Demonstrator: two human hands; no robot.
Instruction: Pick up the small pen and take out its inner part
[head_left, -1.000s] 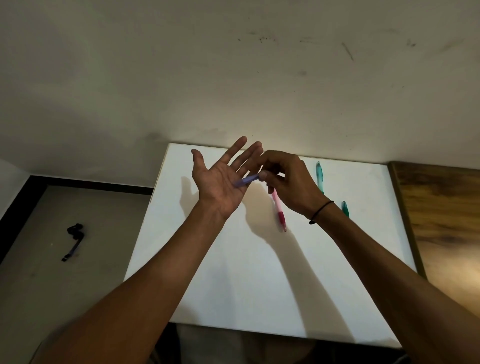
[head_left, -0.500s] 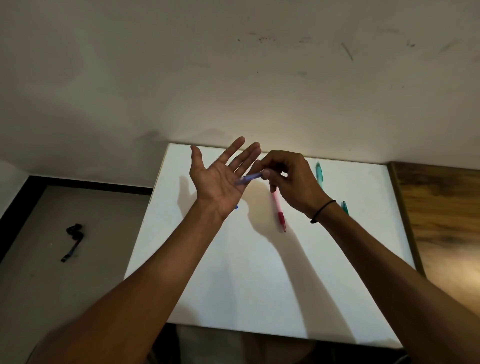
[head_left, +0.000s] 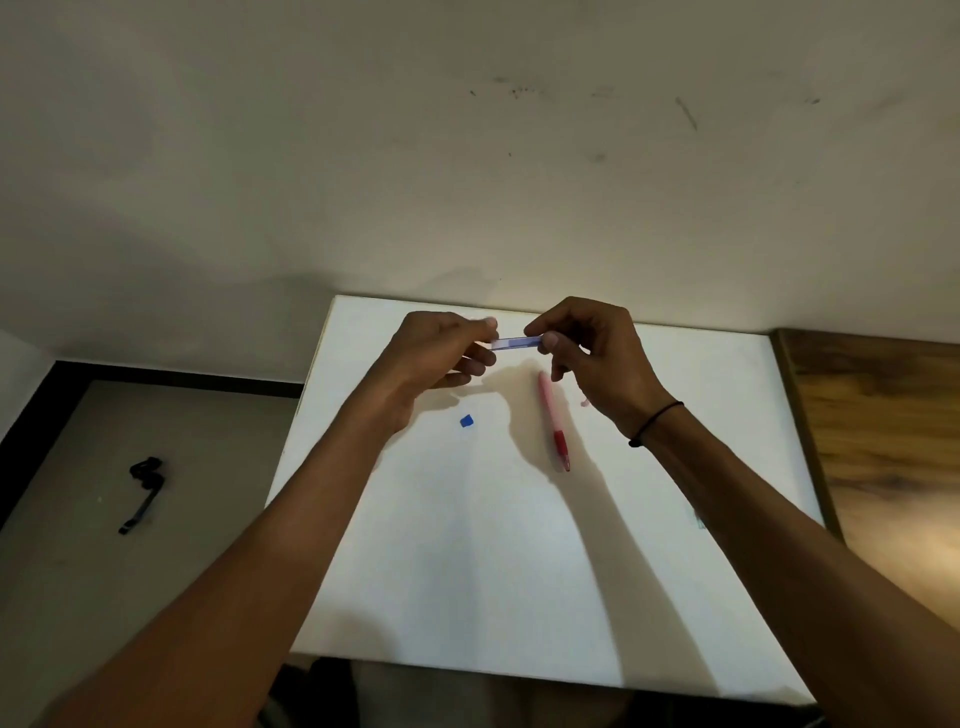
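Blue pen barrel (head_left: 517, 342) pinched level at both ends, left hand (head_left: 441, 351) and right hand (head_left: 592, 353) in a fingertip grip above white table (head_left: 467, 571), beside pink pen (head_left: 553, 421), small blue cap (head_left: 467, 421).

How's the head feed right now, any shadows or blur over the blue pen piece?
Head view: dim room, white board brightly lit; both arms cast long shadows across it. The blue pen piece, pinched between left hand and right hand, looks soft and pale. Edges bow from the wide angle.

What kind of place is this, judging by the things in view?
Probably a plain indoor room with a work desk: a white board against a bare wall, a red pen lying on it, a wooden tabletop beside.
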